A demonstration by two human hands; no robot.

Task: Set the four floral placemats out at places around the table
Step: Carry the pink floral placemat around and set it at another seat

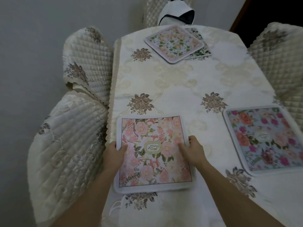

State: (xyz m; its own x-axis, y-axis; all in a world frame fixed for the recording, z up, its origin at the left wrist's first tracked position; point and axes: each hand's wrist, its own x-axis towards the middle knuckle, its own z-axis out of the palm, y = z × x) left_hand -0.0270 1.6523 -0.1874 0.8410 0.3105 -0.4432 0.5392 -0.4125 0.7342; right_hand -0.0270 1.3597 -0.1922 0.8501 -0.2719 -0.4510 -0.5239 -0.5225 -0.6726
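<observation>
Cream tablecloth (172, 82): both hands, left hand (114, 154) and right hand (193, 153), grip pink placemat (154, 154); at twelve o'clock, green placemat (200, 51) mostly hidden under another placemat (173, 43).

Plain grey wall (41, 17) behind. Table (173, 89) under cream floral cloth, flanked by quilted chair covers (85, 59) left, right and far end. Dark doorway (275, 15) top right. Soft, dim light.
</observation>
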